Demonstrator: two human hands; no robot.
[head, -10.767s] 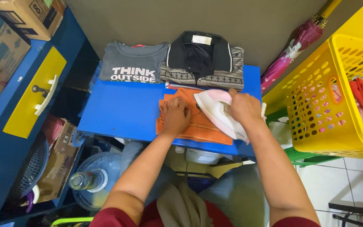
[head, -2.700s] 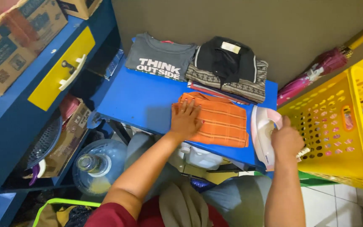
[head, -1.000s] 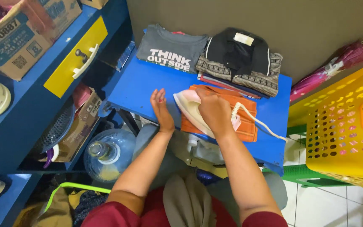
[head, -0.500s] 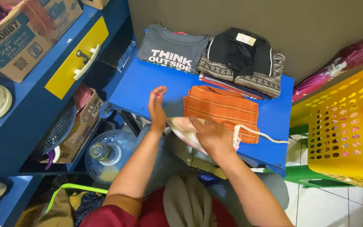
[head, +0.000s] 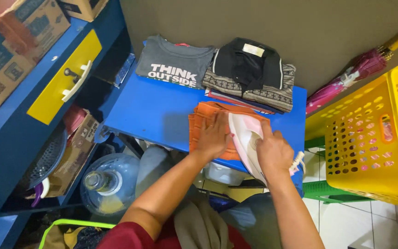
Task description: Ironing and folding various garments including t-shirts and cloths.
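On the blue board (head: 157,115), toward its near right corner, lies the orange cloth (head: 208,121), folded into a rough rectangle with ribbed lines across it and a slightly rumpled far edge. The left hand (head: 213,137) lies flat and open on the cloth, fingers spread toward the wall, pinning it down. The right hand (head: 273,151) is clenched around the handle of the iron (head: 245,140), a white and pale pink one, whose pointed end rests on the right part of the cloth while its back end overhangs the board's near edge. A white cord (head: 296,161) shows just behind that hand.

Along the far edge of the board, against the wall, sit two folded garments side by side: a grey shirt (head: 173,62) on the left and a black top (head: 249,71) with patterned trim on the right, which nearly touches the cloth's far edge. Left of the cloth the board is bare blue all the way to its left edge. Right of the board stands a yellow basket (head: 369,138), close to its end, with a pink umbrella (head: 346,85) leaning on the wall behind. Left of the board is a blue shelf (head: 5,152) with a yellow drawer (head: 65,83), and below the board's left corner stands a water jug (head: 109,184).
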